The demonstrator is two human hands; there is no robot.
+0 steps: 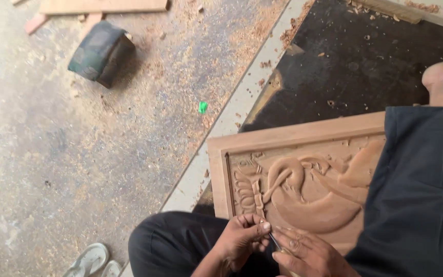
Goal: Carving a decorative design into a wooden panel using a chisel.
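Carving tool [274, 241] — thin metal shaft, being pinched by left hand [242, 238] fingertips, right hand [303, 254] closing around it from below; both hands are bending low at the lower edge of the carved wooden panel [303, 174] — panel resting across the lap.

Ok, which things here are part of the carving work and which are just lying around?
In use:
carved wooden panel
thin carving tool, pinched by left hand and right hand

Lying about:
dark folded cloth bundle
pale sandals
small green scrap
wood planks
shavings on the floor
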